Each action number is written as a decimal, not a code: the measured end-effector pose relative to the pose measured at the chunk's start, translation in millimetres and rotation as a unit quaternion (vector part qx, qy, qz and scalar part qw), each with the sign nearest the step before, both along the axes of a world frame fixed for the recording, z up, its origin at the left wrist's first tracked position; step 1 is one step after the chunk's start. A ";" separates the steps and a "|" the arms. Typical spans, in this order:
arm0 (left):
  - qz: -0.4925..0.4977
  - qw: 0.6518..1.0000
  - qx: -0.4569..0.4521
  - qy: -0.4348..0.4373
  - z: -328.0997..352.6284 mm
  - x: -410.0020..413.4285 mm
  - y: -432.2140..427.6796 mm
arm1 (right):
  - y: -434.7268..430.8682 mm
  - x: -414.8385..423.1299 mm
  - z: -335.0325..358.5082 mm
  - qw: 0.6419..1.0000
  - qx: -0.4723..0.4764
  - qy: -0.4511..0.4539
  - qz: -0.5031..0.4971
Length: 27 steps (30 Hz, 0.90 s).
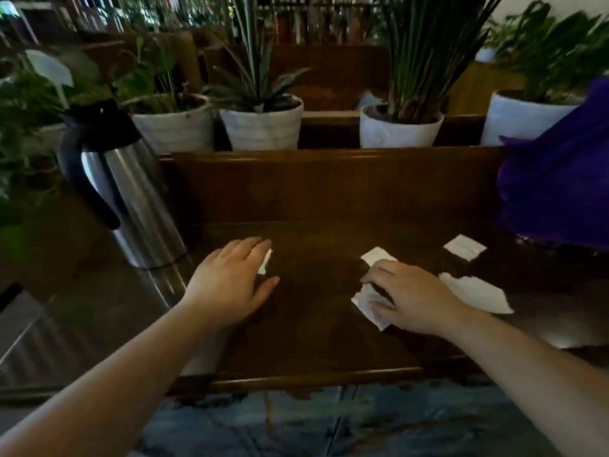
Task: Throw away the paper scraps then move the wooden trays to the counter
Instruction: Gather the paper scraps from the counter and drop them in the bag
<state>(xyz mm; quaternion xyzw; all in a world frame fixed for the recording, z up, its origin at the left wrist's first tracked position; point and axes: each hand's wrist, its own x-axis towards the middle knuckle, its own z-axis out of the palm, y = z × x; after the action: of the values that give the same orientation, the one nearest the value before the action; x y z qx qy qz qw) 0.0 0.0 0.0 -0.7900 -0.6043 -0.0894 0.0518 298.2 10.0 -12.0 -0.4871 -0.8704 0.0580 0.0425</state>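
Note:
A dark wooden tray point(313, 379) lies in front of me, with white paper scraps on and beside it. My left hand point(227, 282) rests flat over one small scrap point(266, 262) that peeks out by the fingertips. My right hand point(408, 296) has its fingers closed on a crumpled scrap point(367, 303). Just beyond its fingers lies another scrap point(377, 255). Two more lie to the right: a large torn piece point(478, 293) and a small rectangular piece point(464, 247).
A steel thermos jug point(131, 199) with a black handle stands at the left. A raised wooden ledge point(329, 179) behind the tray carries several potted plants point(263, 123). A purple bag point(557, 179) sits at the right. Blue patterned floor shows below.

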 end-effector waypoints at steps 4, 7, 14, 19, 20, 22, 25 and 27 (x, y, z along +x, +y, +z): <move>0.028 0.999 -0.039 0.017 -12.4 -7.4 27.5 | 13.0 3.7 -5.2 0.998 -0.034 -0.044 0.004; 0.042 0.997 -0.057 0.018 -22.1 -8.8 42.6 | 18.8 6.5 -10.7 0.998 -0.059 -0.017 0.007; 0.059 0.991 -0.107 0.055 -30.5 -3.9 69.5 | 27.2 11.6 -13.1 0.997 -0.075 0.006 0.028; 0.038 0.993 -0.096 0.061 -30.3 4.4 71.2 | 35.1 19.0 -3.2 0.997 -0.062 0.034 0.009; 0.030 0.994 -0.088 0.061 -31.6 7.5 68.9 | 38.7 21.1 -0.5 0.998 -0.054 0.041 0.000; 0.017 0.997 -0.067 0.041 -32.1 14.6 62.3 | 47.2 24.8 4.9 0.998 -0.034 0.049 -0.027; -0.011 1.000 -0.028 0.004 -27.2 22.8 53.4 | 62.2 29.1 7.9 0.996 -0.001 0.051 -0.070; -0.041 0.999 0.004 -0.023 -19.9 27.8 46.8 | 71.6 30.1 7.1 0.994 0.018 0.042 -0.098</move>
<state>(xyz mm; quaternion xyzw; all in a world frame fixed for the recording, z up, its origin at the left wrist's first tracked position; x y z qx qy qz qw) 27.8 46.8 -19.9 -0.8119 -0.5718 -0.1115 0.0374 328.3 81.5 -4.9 -0.5664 -0.8168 0.0579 0.0932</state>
